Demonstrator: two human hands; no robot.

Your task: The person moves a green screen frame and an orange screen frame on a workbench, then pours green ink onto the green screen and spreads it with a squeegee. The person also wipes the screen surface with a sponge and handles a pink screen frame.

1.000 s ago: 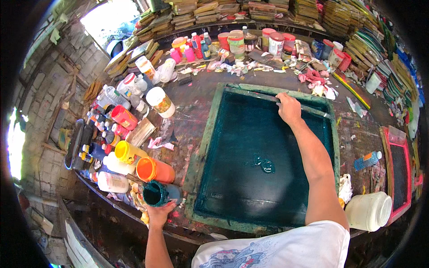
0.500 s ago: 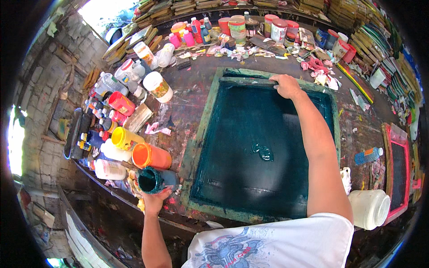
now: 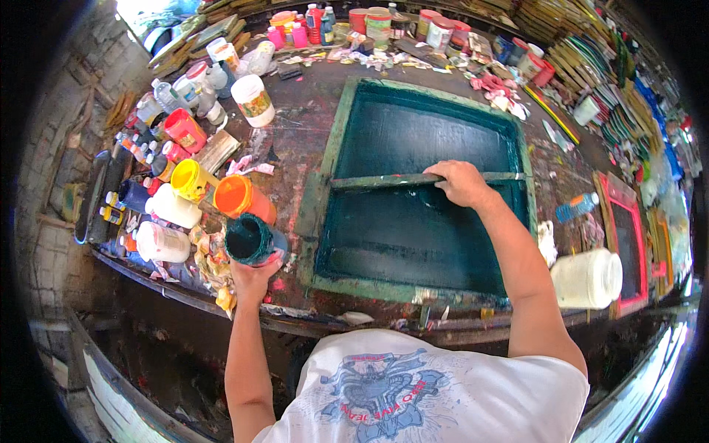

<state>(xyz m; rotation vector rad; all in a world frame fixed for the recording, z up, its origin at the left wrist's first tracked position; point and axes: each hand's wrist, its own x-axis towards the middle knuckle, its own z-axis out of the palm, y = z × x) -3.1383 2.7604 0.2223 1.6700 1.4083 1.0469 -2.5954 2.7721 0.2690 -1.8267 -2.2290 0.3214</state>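
Note:
A wooden screen frame (image 3: 332, 133) with teal-coated mesh lies on the stained table, centre. My right hand (image 3: 460, 184) is shut on a long squeegee bar (image 3: 377, 180) that spans the mesh from side to side, about midway along it. At the lower left my left hand (image 3: 253, 269) grips a teal-smeared ink container (image 3: 260, 245), whose open mouth faces up. Just behind it stand an orange bucket (image 3: 251, 203) and a yellow bucket (image 3: 193, 179). Crumpled, stained rags (image 3: 207, 273) lie left of that hand.
Bottles and tubs crowd the table's left and back edges, including a white bucket (image 3: 252, 103). Right of the frame are a blue bottle (image 3: 576, 207), a cream jug (image 3: 583, 279) and a pink-edged screen (image 3: 641, 280). Stacked boards (image 3: 583, 63) line the back right.
My right hand has drawn the squeegee from the screen's far end toward me to about its middle. The view has shifted, so the table sits higher in it. My left hand still holds the container.

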